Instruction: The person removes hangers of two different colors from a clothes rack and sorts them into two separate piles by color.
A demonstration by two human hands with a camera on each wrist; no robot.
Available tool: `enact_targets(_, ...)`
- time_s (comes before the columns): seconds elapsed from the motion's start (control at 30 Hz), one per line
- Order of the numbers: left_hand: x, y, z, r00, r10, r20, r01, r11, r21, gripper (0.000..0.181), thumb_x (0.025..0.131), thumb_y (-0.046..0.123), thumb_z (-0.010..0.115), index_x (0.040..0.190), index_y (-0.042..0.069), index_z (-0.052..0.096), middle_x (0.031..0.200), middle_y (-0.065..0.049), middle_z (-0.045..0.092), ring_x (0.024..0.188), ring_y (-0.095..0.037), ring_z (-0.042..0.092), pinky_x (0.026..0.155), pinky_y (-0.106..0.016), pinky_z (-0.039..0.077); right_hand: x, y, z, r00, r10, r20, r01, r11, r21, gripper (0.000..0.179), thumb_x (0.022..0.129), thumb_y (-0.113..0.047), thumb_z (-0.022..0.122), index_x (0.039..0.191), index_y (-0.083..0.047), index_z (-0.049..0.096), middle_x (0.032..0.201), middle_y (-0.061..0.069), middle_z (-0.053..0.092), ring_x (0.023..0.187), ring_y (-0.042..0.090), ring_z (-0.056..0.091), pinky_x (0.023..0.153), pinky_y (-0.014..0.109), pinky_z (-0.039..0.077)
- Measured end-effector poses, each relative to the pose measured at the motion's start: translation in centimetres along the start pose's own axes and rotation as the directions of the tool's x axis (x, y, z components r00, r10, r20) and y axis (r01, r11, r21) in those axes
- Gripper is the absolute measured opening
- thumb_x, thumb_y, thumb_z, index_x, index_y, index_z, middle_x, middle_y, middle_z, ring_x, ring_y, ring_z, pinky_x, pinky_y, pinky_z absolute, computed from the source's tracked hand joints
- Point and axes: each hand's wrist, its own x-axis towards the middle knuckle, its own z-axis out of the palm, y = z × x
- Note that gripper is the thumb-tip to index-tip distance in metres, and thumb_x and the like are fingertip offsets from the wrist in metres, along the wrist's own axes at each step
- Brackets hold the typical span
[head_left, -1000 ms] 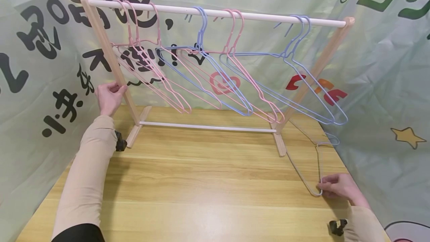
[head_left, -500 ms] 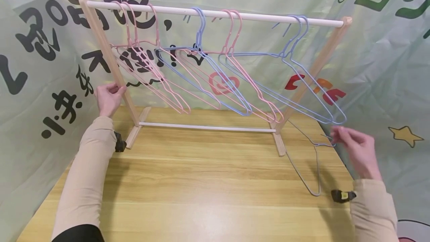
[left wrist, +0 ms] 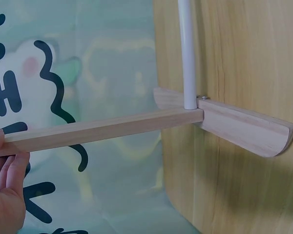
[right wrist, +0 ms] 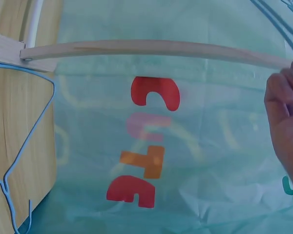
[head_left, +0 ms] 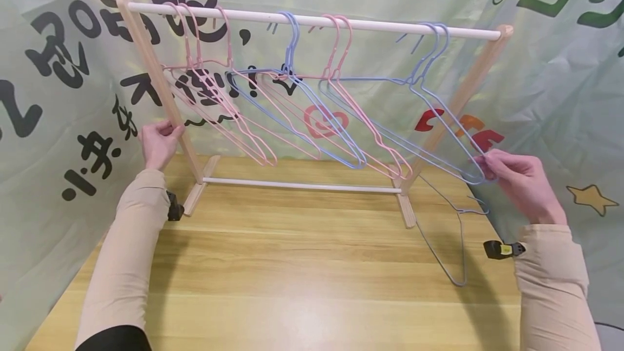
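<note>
- The left hand (head_left: 159,144) grips the rack's left post (head_left: 156,77) partway up, thumb on one side and fingers on the other; the left wrist view shows the same narrow hold.
- The right hand (head_left: 526,183) is narrow, thumb and fingers pinching at the near right corner of the right blue hangers (head_left: 413,77); whether it takes one wire or both is unclear.
- Those two hangers hang by their hooks from the white top rail (head_left: 380,26), at its right end near the right post (head_left: 472,83).
- Leftward along the rail come two pink hangers (head_left: 335,72), a close pair of blue hangers (head_left: 290,61), and three more pink hangers (head_left: 198,61) nearest the left post.
- One loose hanger (head_left: 462,242) lies on the right part of the wooden table (head_left: 292,264), close by the rack's right foot (head_left: 405,211); its hook points toward the table's right edge.
- A white lower bar (head_left: 302,185) joins the posts just above the tabletop.
- Beige sleeves (head_left: 131,242) cover both arms, and a small black device (head_left: 504,249) sits at each wrist.
- Behind the rack hangs a pale green cloth (head_left: 560,123) with black lettering at left and a yellow star (head_left: 592,199) at right.
</note>
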Motion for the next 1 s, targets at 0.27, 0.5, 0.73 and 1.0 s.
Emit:
enact_targets(0.27, 0.0, 0.1, -0.1, 1.000, -0.002, -0.002, 0.002, 1.000, -0.003, 0.040, 0.095, 0.026, 0.068, 0.130, 0.007, 0.067, 0.126, -0.019, 0.067, 0.071, 0.020, 0.051, 0.097, -0.025, 0.054, -0.1, -0.9, -0.9, 0.990, 0.104, 0.095, -0.088, 0.984, -0.157, 0.037, 0.098, 0.020, 0.035, 0.123, 0.016, 0.062, 0.111, 0.008, 0.073, 0.098, 0.013, 0.063, 0.086, 0.018, 0.052)
enact_targets(0.5, 0.0, 0.0, 0.1, 1.000, 0.007, -0.007, -0.007, 1.000, 0.009, 0.039, 0.095, 0.026, 0.068, 0.129, 0.007, 0.068, 0.125, -0.019, 0.069, 0.070, 0.019, 0.049, 0.093, -0.022, 0.051, -0.1, -2.2, -0.8, 0.969, 0.240, -0.059, -0.240, 0.855, -0.459, 0.035, 0.096, 0.015, 0.049, 0.123, 0.003, 0.068, 0.099, -0.006, 0.077, 0.087, 0.006, 0.068, 0.082, 0.014, 0.053)
enact_targets(0.73, 0.2, -0.1, 0.1, 1.000, 0.010, -0.006, -0.010, 1.000, -0.002, 0.039, 0.095, 0.025, 0.068, 0.129, 0.006, 0.068, 0.125, -0.020, 0.067, 0.071, 0.019, 0.049, 0.102, -0.031, 0.051, -0.3, -2.7, -1.2, 0.948, 0.227, -0.222, -0.317, 0.617, -0.720, 0.022, 0.094, 0.005, 0.062, 0.113, 0.001, 0.073, 0.090, -0.016, 0.073, 0.086, 0.001, 0.060, 0.077, 0.011, 0.046)
enact_targets(1.0, 0.1, -0.2, 0.0, 1.000, 0.012, 0.004, -0.012, 1.000, -0.004, 0.041, 0.096, 0.026, 0.067, 0.131, 0.006, 0.066, 0.126, -0.020, 0.067, 0.079, 0.015, 0.054, 0.108, -0.037, 0.049, -1.7, -2.7, -1.9, 0.932, 0.207, -0.299, -0.361, 0.616, -0.700, 0.023, 0.094, 0.004, 0.063, 0.115, 0.001, 0.073, 0.092, -0.020, 0.072, 0.086, -0.002, 0.062, 0.079, 0.011, 0.043)
